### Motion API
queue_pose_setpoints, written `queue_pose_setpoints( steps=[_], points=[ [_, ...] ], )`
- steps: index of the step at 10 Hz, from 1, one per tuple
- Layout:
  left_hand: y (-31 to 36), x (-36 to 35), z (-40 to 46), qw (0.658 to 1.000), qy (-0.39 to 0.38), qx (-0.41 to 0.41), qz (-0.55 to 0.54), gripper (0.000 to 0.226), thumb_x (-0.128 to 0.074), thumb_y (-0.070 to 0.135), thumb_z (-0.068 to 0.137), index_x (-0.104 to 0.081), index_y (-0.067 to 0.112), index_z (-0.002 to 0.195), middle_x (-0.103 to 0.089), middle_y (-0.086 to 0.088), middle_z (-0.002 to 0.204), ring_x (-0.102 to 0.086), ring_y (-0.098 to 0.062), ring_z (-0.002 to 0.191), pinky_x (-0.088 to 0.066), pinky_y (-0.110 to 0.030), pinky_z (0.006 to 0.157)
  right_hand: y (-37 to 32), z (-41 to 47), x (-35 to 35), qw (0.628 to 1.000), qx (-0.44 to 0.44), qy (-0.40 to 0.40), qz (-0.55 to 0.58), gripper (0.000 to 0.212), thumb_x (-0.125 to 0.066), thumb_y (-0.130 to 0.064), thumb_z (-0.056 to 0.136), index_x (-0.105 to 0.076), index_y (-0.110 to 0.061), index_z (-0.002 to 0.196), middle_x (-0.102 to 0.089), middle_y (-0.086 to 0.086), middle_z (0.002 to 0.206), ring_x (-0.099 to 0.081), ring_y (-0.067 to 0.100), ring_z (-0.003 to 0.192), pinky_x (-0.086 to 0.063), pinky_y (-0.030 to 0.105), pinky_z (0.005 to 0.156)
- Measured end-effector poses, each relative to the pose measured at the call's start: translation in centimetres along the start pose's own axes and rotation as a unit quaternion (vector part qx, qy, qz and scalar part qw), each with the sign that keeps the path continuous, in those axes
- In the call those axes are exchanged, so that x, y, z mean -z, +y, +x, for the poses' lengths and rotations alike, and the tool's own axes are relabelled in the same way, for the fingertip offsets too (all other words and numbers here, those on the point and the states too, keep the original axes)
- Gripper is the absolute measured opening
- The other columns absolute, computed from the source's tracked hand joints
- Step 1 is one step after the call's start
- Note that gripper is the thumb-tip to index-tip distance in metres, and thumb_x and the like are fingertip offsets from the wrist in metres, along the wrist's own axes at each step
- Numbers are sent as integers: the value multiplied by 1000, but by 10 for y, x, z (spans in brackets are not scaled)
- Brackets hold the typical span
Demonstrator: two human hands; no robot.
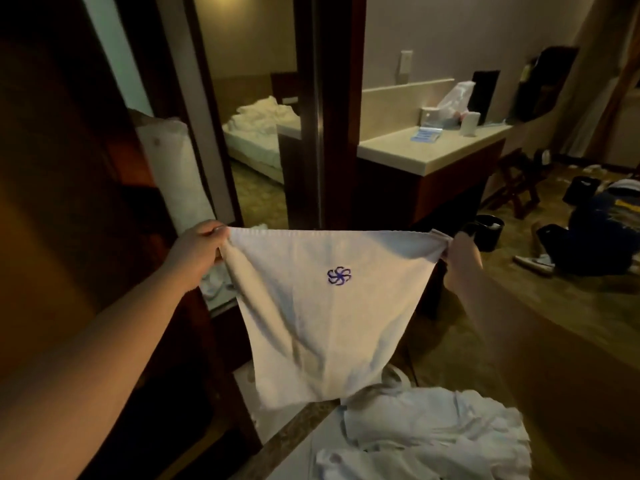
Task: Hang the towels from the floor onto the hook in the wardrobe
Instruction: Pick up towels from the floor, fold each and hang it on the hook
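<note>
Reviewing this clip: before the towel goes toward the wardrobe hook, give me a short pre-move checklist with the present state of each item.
1. Left hand grips the towel's top corner: ok.
2. Right hand grips the other top corner: ok.
3. Towel spread flat, blue logo facing the camera: ok.
4. Towel's lower edge clear of the towel pile on the floor: cannot tell.
5. Hook in view: not ok, none visible.
6. More towels left to hang: ok, pile remains.

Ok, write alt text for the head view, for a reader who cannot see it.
Two bare hands hold a white towel stretched out by its top corners, the left hand and the right hand each gripping one; a small blue emblem marks its middle. More white towels lie heaped on the floor below, beside a dark wooden wardrobe.
</note>
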State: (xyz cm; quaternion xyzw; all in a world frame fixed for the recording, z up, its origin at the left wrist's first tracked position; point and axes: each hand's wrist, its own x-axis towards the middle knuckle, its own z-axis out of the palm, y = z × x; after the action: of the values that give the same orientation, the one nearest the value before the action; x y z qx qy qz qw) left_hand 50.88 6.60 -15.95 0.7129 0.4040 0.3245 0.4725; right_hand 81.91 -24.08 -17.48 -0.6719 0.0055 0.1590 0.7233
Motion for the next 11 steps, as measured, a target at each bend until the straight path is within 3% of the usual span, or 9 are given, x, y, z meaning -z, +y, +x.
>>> queue_pose_setpoints(
  steps=[1,2,4,5,6,7,8,9,11],
  points=[
    [17,58,-30,999,42,-23,4,14,-51,32,104,-65,33,100,-62,5,102,-60,-13,90,-52,-30,72,-13,-30,-28,998,21,-42,36,30,-37,-11,102,-61,3,114,-58,12,91,-49,9,64,-43,23,60],
    [28,109,-55,995,81,-55,23,18,-48,36,105,-63,36,115,-57,15,100,-55,-7,93,-45,-33,84,-22,-72,-52,992,36,-106,57,45,-37,-8,101,-45,12,140,-57,33,133,-55,18,67,-46,27,64],
    [17,238,-126,983,146,-92,64,26,-44,40,105,-58,29,124,-53,17,99,-53,-7,93,-48,-31,79,-11,-171,-111,963,-7,-245,115,38,-42,-16,101,-69,-9,127,-69,11,128,-66,24,118,-51,34,100],
    [-2,309,-165,980,162,-93,67,20,-45,45,104,-57,36,118,-56,17,100,-53,-3,91,-42,-24,71,4,-226,-144,946,38,-308,89,40,-44,-10,102,-82,-19,99,-77,4,110,-74,13,98,-58,25,79],
    [-19,379,-203,979,167,-77,85,19,-49,47,102,-61,37,114,-59,18,99,-56,-3,90,-43,-24,70,26,-273,-178,934,78,-345,57,21,-60,-17,99,-78,-14,110,-76,3,113,-72,19,106,-59,31,83],
    [-35,438,-237,976,197,-70,66,16,-57,41,100,-69,30,102,-67,11,94,-65,-8,85,-52,-28,70,50,-312,-209,940,88,-328,22,31,-71,-20,94,-66,-6,121,-74,11,116,-73,28,104,-58,44,91],
    [-48,483,-270,973,220,-65,18,13,-63,35,97,-71,30,89,-72,6,88,-70,-9,73,-55,-27,60,66,-363,-230,945,66,-322,9,44,-73,-18,93,-57,-7,132,-69,14,118,-73,29,100,-60,47,88],
    [-56,515,-296,968,245,-62,5,18,-62,33,98,-72,32,83,-74,10,76,-68,-3,62,-54,-25,51,74,-401,-240,934,-5,-357,14,36,-70,-11,93,-58,-8,127,-68,14,113,-75,28,91,-62,38,64],
    [-73,553,-334,960,278,-25,-35,22,-57,36,100,-70,34,83,-73,11,84,-69,-7,78,-51,-25,62,82,-464,-254,906,-75,-415,-45,21,-67,-15,96,-65,-2,112,-76,13,101,-74,24,88,-57,41,77]
  ],
)
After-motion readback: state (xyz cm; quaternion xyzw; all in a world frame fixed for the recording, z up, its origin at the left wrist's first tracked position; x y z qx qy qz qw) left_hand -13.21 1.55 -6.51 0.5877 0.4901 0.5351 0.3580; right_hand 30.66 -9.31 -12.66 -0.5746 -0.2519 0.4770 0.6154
